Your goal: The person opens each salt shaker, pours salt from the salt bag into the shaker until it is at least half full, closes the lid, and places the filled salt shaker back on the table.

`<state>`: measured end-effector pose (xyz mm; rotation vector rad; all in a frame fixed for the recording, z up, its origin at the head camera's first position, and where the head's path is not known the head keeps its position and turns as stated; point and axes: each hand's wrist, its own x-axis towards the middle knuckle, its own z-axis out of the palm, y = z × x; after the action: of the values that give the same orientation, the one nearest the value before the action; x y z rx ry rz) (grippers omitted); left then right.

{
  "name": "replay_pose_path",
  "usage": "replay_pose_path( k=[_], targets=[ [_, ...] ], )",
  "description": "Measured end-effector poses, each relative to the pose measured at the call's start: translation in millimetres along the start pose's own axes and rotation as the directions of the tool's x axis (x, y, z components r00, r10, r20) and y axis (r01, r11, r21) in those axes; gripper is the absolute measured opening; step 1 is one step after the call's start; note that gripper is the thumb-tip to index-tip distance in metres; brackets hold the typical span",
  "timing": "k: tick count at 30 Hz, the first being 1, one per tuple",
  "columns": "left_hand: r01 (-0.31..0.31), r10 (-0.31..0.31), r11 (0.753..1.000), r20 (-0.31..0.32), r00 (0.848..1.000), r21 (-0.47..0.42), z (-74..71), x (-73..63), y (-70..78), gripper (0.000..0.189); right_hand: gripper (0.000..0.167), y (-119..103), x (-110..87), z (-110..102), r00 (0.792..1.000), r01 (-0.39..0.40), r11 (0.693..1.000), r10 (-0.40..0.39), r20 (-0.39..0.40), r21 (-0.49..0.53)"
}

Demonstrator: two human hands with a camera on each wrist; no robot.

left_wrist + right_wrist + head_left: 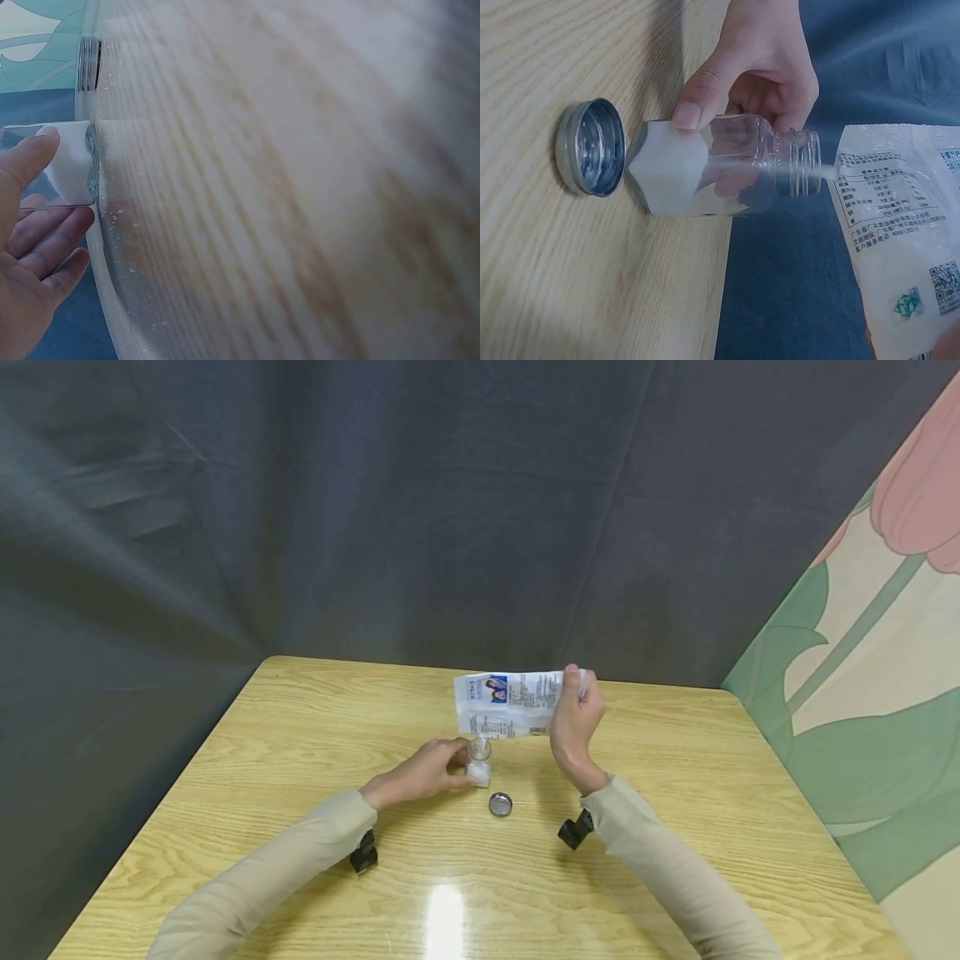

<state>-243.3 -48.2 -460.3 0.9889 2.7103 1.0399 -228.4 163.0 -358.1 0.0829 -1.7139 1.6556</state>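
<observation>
My left hand (420,772) holds a small clear glass jar (742,142) upright on the table, thumb on one side and fingers on the other. White salt (667,157) fills its lower part. Above it, my right hand (576,718) grips a white printed bag of salt (517,700) by its right end, with the bag lying sideways. From the bag's lowered corner, a thin stream of white grains runs through the jar's open threaded mouth (804,161). A round metal lid (500,804) lies beside the jar with its hollow side up.
Loose white grains (135,225) are scattered on the wooden table (337,710) near the jar. A dark curtain (450,510) hangs behind the table's far edge. At the right stands a wall panel with painted flowers (862,693).
</observation>
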Motion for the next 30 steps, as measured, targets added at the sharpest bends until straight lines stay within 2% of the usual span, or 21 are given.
replay_pose_path(
  k=[3, 10, 14, 21, 30],
  targets=[
    [-0.001, 0.001, 1.000, 0.000, 1.000, -0.003, 0.1, 0.0, -0.8, 0.038, 0.028, 1.9, -0.1, 0.2, 1.000, 0.002, 1.000, -0.002, 0.002, -0.002],
    [-0.001, 0.001, 1.000, -0.001, 1.000, 0.000, 0.9, -1.0, -3.2, 0.039, 0.028, 39.5, 7.0, 1.3, 1.000, -0.004, 1.000, 0.004, 0.002, -0.013],
    [-0.006, 0.006, 1.000, -0.005, 1.000, 0.010, 1.0, -1.0, -4.2, 0.037, 0.030, 42.4, 7.3, 1.1, 1.000, 0.002, 1.000, -0.002, 0.003, 0.001],
    [-0.013, 0.013, 1.000, -0.006, 1.000, 0.017, 0.5, -1.5, -4.5, 0.036, 0.026, 2.6, -1.1, 0.1, 1.000, -0.003, 1.000, 0.003, 0.014, -0.003],
    [-0.013, 0.013, 1.000, -0.007, 1.000, 0.011, -0.1, -1.2, -4.3, 0.036, 0.026, 0.9, -0.3, 0.7, 0.999, -0.032, 0.999, 0.032, -0.001, -0.002]
  ],
)
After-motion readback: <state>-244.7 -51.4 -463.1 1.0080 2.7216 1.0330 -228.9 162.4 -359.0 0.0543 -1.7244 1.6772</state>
